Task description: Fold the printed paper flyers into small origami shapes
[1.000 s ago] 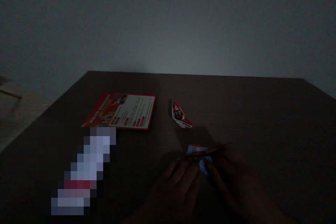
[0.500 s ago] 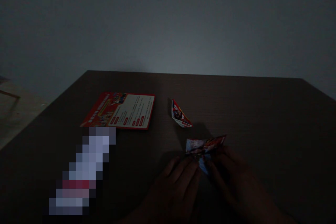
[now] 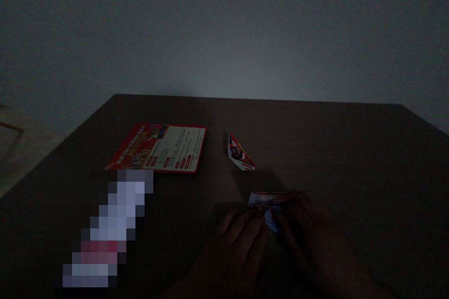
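Note:
A printed sheet of paper [image 3: 261,199], partly folded, lies on the table between my hands; its upper flap leans low and a pale blue part shows beneath. My left hand [image 3: 233,238] presses its fingertips on the paper's left side, fingers close together. From the right, my right hand [image 3: 317,233] grips the paper's right side; its fingertips are dark and partly hidden. Just beyond them a small folded paper boat [image 3: 240,153], red and white with printed pictures, rests on the table by itself.
The dark wooden table [image 3: 315,135] ends at a grey wall [image 3: 280,32]. A red and white printed booklet or stack of sheets [image 3: 178,147] lies at the left. Nearer me, a long pale blurred item [image 3: 115,224] is pixelated. The light is dim.
The paper's upper flap has come down flatter and stretches a little further right, under my right hand's fingers. My left hand has stayed almost in place.

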Demonstrator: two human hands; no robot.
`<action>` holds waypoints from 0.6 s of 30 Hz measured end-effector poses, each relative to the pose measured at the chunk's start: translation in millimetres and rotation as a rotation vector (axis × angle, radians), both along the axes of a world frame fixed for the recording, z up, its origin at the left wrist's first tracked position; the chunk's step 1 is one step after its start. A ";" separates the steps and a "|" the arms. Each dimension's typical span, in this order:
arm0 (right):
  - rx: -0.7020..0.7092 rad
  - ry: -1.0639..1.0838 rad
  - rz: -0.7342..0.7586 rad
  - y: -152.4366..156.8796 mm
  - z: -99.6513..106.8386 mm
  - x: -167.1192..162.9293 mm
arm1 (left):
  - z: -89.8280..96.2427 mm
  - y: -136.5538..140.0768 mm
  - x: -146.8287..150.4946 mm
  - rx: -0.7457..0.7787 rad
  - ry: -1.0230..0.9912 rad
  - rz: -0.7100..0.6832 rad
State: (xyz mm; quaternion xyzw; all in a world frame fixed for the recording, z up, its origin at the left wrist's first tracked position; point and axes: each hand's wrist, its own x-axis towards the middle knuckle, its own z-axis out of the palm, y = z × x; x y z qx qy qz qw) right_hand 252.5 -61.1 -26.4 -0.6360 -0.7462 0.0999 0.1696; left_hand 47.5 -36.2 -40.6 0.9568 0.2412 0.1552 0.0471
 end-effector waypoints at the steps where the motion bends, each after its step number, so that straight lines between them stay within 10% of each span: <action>1: -0.005 -0.006 -0.004 0.0 -0.2 0.0 | 0.7 0.5 0.2 0.000 0.005 0.004; 18: -0.038 -0.090 -0.067 2.0 7.1 -0.2 | 1.8 -0.2 -0.7 0.005 0.015 0.000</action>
